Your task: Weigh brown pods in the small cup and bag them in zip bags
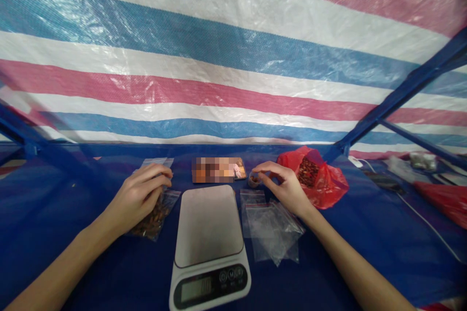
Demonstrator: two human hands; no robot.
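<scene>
My left hand hovers over or rests on a clear zip bag of brown pieces, left of the scale; I cannot tell whether it touches the bag. Its fingers stretch to the right, slightly bent and apart. My right hand has its fingertips around a small cup holding a few brown bits. Beneath and in front of that hand lie several flat clear zip bags. Between my hands sits a white kitchen scale with a bare metal plate; its display is hard to read.
Behind the scale lies a phone with its screen lit. An open red plastic bag of reddish-brown pieces stands beyond my right wrist. Blue metal bars slant up at both sides, and a striped sheet hangs behind. A white cable runs at right.
</scene>
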